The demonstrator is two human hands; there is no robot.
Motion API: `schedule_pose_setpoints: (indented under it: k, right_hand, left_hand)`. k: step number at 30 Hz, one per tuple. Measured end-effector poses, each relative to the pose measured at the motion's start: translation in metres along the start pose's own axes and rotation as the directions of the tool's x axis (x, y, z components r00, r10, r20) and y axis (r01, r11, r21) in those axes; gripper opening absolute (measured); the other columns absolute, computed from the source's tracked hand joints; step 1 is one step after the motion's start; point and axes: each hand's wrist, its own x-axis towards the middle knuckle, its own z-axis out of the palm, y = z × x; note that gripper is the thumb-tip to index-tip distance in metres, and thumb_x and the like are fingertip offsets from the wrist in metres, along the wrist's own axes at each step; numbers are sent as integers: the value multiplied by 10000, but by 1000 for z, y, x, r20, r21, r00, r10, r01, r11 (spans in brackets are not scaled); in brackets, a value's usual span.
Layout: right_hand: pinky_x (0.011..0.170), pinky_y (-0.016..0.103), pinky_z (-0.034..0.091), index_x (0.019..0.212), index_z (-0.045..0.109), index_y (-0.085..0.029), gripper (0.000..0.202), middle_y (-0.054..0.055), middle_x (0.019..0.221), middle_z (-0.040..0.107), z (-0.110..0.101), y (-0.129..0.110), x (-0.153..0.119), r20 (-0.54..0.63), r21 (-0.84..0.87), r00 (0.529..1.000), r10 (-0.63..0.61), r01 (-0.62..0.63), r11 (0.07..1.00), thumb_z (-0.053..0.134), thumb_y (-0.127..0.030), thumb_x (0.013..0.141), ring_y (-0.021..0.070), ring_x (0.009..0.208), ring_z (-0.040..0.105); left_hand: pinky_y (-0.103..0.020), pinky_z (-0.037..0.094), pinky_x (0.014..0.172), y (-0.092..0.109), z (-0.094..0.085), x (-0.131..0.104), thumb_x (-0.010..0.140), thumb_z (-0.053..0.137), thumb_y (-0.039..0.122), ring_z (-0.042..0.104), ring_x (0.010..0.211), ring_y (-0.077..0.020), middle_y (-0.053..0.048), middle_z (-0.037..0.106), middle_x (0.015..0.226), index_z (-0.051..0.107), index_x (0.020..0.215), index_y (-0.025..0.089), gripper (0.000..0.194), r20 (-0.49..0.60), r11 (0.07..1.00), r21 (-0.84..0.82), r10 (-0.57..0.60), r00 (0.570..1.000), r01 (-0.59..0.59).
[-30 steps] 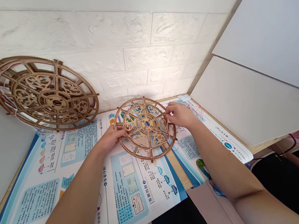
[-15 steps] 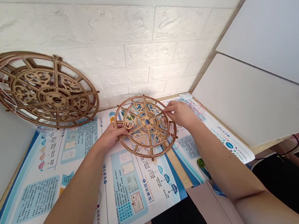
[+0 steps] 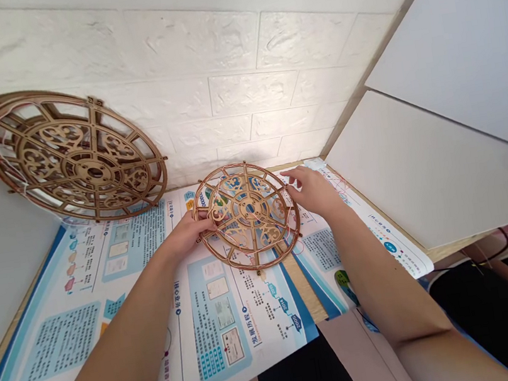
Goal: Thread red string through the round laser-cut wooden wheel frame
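My left hand (image 3: 189,232) grips the left rim of a round, wheel-shaped wooden frame (image 3: 254,232), thumb on top. The frame has spokes, cut-out scrollwork and a holed hub, and it is tilted above the printed sheets. Thin reddish and white wires (image 3: 216,191) run along its rim and across its face. Beside the upper right rim is my right hand (image 3: 314,191), its thumb and fingers apart. The thumb is close to the rim; whether it touches I cannot tell.
More such wooden wheels (image 3: 93,170) lean together against the white brick-pattern wall (image 3: 251,105) at left. Printed posters (image 3: 136,249) cover the wooden table. Loose red wires (image 3: 340,185) lie behind my right hand. White panels (image 3: 446,168) stand at right; another person's legs (image 3: 496,313) show below.
My right hand has moved slightly right from the rim, and its pinched fingers have spread apart. My left hand and the wheel frame stay nearly in place.
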Motion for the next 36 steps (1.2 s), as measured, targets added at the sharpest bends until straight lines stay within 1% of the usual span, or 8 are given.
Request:
schedule_pose_setpoints:
  k: [3, 6, 10, 16, 23, 26, 32, 36]
  right_hand:
    - [723, 366, 474, 1163, 719, -197, 363, 65, 836, 716, -1, 8, 1, -17, 14, 982, 187, -186, 982, 589, -165, 825, 253, 772, 639]
    - [690, 374, 474, 1146, 686, -184, 349, 67, 728, 714, 3, 19, 3, 16, 111, 933, 360, -360, 926, 572, -173, 816, 258, 703, 645]
    - [688, 385, 503, 1158, 614, -209, 360, 71, 832, 748, 15, 31, 7, 98, 289, 887, 452, -460, 839, 592, -209, 800, 244, 670, 664]
    - [671, 350, 562, 1083, 549, -242, 298, 84, 1025, 747, 30, 32, 17, 136, 724, 843, 521, -443, 528, 581, -300, 792, 217, 796, 708]
    - [782, 389, 595, 1025, 505, -241, 331, 113, 1047, 721, 26, 29, 21, 179, 914, 847, 500, -331, 234, 617, -449, 793, 257, 940, 729]
    - [757, 388, 589, 1005, 499, -242, 355, 113, 1046, 718, 27, 30, 21, 156, 919, 841, 518, -315, 235, 625, -500, 798, 268, 941, 726]
    - [600, 310, 521, 908, 501, -251, 334, 39, 885, 674, 27, 35, 21, 58, 882, 804, 591, -318, 347, 651, -518, 776, 196, 703, 663]
    - [570, 295, 501, 850, 529, -243, 275, 29, 771, 645, 27, 26, 22, 96, 882, 823, 559, -331, 335, 639, -490, 800, 181, 641, 616]
  left_hand:
    - [-419, 535, 924, 0, 0, 0, 568, 726, 210, 695, 935, -292, -99, 761, 914, 756, 827, 153, 267, -12, 1000, -5, -8, 1000, 8]
    - [-398, 535, 910, 0, 1, 0, 562, 741, 216, 691, 946, -289, -100, 762, 921, 761, 822, 154, 268, -34, 1000, 2, -18, 999, 18]
    - [-408, 539, 896, 0, 1, 0, 564, 755, 235, 693, 927, -293, -94, 759, 889, 756, 807, 160, 254, -29, 1000, 2, -19, 999, 19]
    - [-386, 545, 843, -4, -2, 2, 551, 776, 239, 694, 883, -279, -81, 759, 884, 767, 820, 170, 278, -25, 1000, -11, -10, 1000, 10]
    - [-336, 516, 788, -2, -2, 2, 530, 731, 216, 669, 830, -245, -72, 749, 835, 780, 765, 161, 247, 33, 1000, -8, 6, 999, -6]
    - [-325, 516, 770, -2, -1, 1, 517, 740, 210, 667, 818, -238, -72, 748, 833, 781, 764, 159, 255, 9, 1000, -24, -12, 1000, 12]
    - [-344, 530, 790, -2, -1, -1, 523, 746, 201, 674, 826, -247, -67, 731, 812, 750, 760, 166, 240, -22, 998, -69, 2, 1000, -3]
    - [-347, 532, 844, -2, 0, -2, 552, 757, 187, 686, 880, -245, -84, 744, 869, 758, 819, 152, 270, -36, 991, -124, 44, 998, -48]
